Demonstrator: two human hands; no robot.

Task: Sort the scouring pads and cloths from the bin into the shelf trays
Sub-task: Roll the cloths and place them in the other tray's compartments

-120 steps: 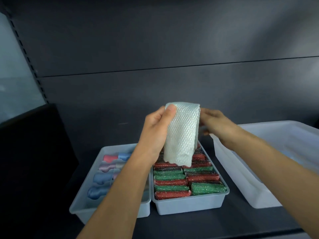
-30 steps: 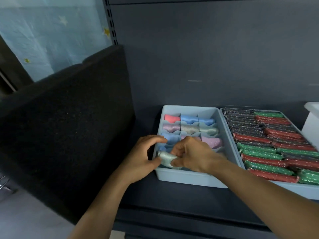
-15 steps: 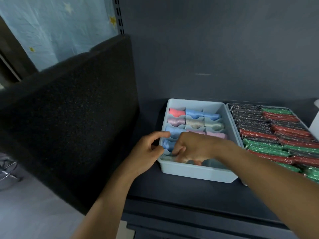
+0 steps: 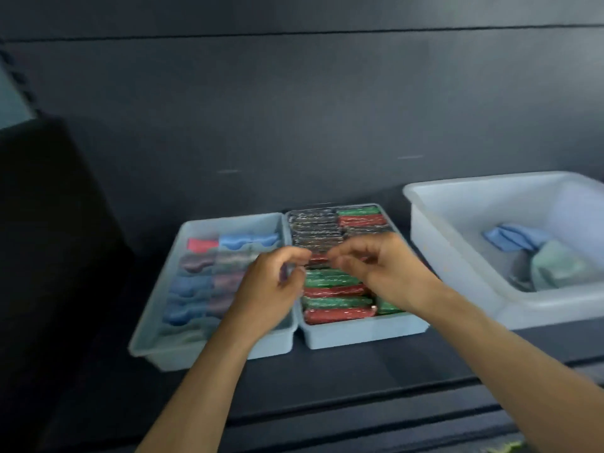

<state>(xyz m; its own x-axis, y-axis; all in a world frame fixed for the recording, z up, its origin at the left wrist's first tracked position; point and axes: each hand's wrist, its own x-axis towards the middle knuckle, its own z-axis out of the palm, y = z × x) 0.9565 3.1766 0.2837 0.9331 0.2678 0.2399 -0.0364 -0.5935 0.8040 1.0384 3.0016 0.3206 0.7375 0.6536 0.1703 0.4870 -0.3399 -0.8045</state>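
Two pale trays stand side by side on the dark shelf. The left tray (image 4: pixel 153 328) holds rolled cloths in red, blue, purple and grey. The right tray (image 4: pixel 362 335) is packed with green, red and black scouring pads (image 4: pixel 333 289). My left hand (image 4: pixel 271 289) and my right hand (image 4: pixel 382 266) hover above the seam between the trays, fingers loosely curled, holding nothing. At the right stands the white bin (image 4: pixel 457 240) with a blue cloth (image 4: pixel 513 237) and a pale green cloth (image 4: pixel 555 266) inside. The frame is motion-blurred.
A dark foam-like panel (image 4: pixel 42 223) rises at the left of the shelf. The grey back wall (image 4: pixel 294 109) stands close behind the trays. The shelf's front edge (image 4: pixel 327 416) runs below my forearms.
The white mesh cloth, rolled and pressed into the front of the left tray, has left my hands. Both hands have lifted out of the tray, and my view has swung right towards the bin.
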